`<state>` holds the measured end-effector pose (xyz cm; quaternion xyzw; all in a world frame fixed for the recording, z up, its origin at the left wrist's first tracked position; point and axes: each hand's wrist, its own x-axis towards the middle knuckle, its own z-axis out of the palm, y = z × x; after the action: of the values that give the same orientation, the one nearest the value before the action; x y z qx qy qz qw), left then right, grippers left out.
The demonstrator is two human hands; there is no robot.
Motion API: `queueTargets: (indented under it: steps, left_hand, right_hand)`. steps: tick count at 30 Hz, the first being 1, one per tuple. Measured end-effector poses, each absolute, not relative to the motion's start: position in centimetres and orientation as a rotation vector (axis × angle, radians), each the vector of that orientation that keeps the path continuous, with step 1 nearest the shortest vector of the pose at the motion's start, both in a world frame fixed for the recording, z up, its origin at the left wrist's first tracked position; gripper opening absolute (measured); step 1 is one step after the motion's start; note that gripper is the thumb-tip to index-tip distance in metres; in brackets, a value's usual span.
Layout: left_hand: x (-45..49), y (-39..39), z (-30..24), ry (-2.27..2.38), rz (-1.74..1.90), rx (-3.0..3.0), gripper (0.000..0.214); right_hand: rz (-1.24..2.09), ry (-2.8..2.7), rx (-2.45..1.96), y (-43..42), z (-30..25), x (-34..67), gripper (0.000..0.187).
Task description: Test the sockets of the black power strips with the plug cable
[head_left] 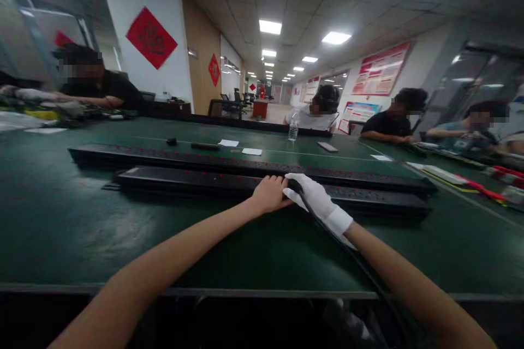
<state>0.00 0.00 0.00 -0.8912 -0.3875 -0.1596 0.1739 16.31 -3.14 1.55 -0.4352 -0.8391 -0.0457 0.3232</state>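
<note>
Two long black bars lie side by side across the table; small red spots line their tops. My bare left hand (268,194) rests on the nearer black bar (176,179), its fingers curled over the top. Beside it, touching or nearly so, is my right hand (313,196) in a white glove. Its fingers close round the dark end of a black cable (352,253), which runs back along my right forearm toward the table's front edge. I cannot make out what kind of end it is. Behind lies the farther black bar (164,156).
On the green table (229,251) stand a water bottle (293,130) and a phone-like slab (327,146), with white paper slips (251,151) nearby. A small black piece (171,142) lies left. Several other people sit around the table; red-and-white strips (446,174) lie at right.
</note>
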Motion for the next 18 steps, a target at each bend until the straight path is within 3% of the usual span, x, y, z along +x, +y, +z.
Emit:
queueTargets:
  steps: [18]
  left_hand:
    - [0.34,0.12,0.72,-1.079,-0.462,-2.517,0.059]
  right_hand:
    - [-0.163,-2.21,-1.051,-2.37,1.79,16.86,0.04]
